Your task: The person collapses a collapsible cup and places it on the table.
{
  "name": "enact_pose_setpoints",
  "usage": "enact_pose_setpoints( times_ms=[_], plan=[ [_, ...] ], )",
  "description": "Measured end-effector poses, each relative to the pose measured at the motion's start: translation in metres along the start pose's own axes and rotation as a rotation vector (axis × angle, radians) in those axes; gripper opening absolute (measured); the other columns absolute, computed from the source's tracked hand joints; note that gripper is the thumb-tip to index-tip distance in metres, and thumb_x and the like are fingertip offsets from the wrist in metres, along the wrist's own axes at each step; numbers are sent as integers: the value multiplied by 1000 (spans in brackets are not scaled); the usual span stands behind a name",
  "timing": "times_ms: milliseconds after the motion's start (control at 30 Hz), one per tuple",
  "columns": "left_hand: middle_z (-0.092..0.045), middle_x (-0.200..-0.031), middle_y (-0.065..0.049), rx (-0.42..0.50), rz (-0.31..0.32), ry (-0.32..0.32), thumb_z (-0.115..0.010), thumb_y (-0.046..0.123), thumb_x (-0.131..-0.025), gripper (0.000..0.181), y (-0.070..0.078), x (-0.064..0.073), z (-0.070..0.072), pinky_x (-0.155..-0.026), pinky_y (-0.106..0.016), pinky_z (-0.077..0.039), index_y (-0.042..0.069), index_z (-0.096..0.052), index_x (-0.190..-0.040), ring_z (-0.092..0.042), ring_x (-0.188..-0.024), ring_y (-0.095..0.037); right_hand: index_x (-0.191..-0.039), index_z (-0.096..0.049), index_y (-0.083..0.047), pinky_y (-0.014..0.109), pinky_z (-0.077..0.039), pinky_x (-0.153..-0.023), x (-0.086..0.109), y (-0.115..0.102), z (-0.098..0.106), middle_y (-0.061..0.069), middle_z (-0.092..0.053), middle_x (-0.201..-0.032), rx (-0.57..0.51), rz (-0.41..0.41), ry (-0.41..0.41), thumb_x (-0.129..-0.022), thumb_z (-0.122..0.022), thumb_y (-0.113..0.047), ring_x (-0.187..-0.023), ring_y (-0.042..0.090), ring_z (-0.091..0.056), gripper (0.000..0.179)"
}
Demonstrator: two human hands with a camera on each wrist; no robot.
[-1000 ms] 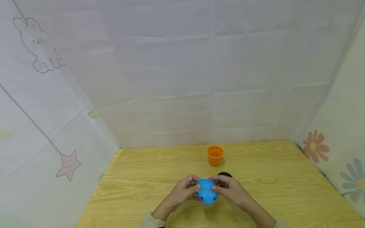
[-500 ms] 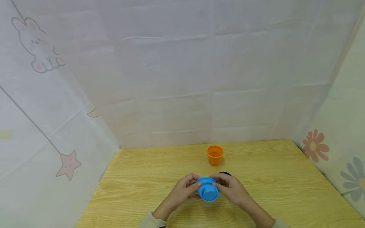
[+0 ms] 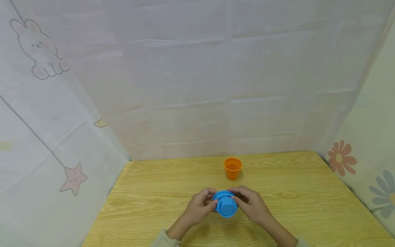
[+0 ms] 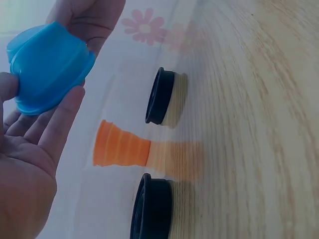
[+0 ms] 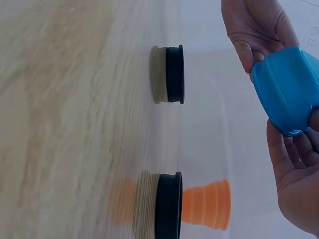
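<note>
A blue collapsible cup (image 3: pixel 226 207) is held above the table between both hands, its base facing up toward the head camera and its wall partly folded. The left hand (image 3: pixel 199 206) grips its left side, thumb on the near side and fingers behind. On the opposite side the right hand (image 3: pixel 250 205) pinches it the same way. In the left wrist view the cup (image 4: pixel 50 69) shows a bulged, lopsided wall between the thumb and fingers. Past the hands an orange ribbed cup (image 3: pixel 232 168) stands upright, mouth up.
Two low black round pieces with flared rims, one (image 4: pixel 160 95) and another (image 4: pixel 153 209), sit on the wooden table (image 3: pixel 148 192); the hands hide them in the head view. Printed cloth walls (image 3: pixel 185 85) enclose the table's back and sides.
The blue cup has been tipped so its base now faces the head camera, where dented folds showed before. Both hands keep their grip and have risen slightly. The orange cup stays put.
</note>
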State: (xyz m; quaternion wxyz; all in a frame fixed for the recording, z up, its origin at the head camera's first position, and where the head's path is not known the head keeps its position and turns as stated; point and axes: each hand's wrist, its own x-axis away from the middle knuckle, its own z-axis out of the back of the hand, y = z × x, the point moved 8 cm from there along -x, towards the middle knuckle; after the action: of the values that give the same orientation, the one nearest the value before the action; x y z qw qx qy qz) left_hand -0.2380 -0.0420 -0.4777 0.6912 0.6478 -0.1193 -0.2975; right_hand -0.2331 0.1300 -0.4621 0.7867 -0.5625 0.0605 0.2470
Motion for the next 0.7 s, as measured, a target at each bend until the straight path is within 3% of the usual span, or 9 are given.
enact_pose_setpoints(
  times_ms=[100,233,600,700],
  plan=[
    [-67,-117,-29,-114,-68,36,-57,10,-104,28,4,0,1,-81,-32,-61,-7,-54,-126,-72,-100,-13,-123,-70,-11,26,-60,-81,1,-2,1,3,-70,-112,14,45,25,-101,-64,-16,-99,9,-68,23],
    [-69,-115,-24,-220,-142,76,-57,11,-104,26,8,1,1,-78,-26,-60,-5,-56,-124,-73,-99,-19,-124,-69,-10,26,-60,-80,1,-4,1,4,-69,-110,42,94,41,-101,-63,-13,-98,9,-68,24],
    [-72,-106,-21,-408,-285,183,-59,4,-102,19,15,1,1,-70,-19,-59,-5,-59,-119,-75,-84,-22,-124,-65,-13,23,-59,-74,0,-7,-5,-6,-65,-108,222,117,59,-101,-63,-12,-93,7,-66,23],
    [-72,-105,-19,-446,-296,189,-57,4,-103,19,15,0,0,-70,-18,-58,-3,-58,-120,-75,-83,-20,-124,-65,-12,22,-58,-72,0,-9,-5,-6,-64,-106,271,134,72,-101,-62,-9,-91,6,-64,23]
  ],
)
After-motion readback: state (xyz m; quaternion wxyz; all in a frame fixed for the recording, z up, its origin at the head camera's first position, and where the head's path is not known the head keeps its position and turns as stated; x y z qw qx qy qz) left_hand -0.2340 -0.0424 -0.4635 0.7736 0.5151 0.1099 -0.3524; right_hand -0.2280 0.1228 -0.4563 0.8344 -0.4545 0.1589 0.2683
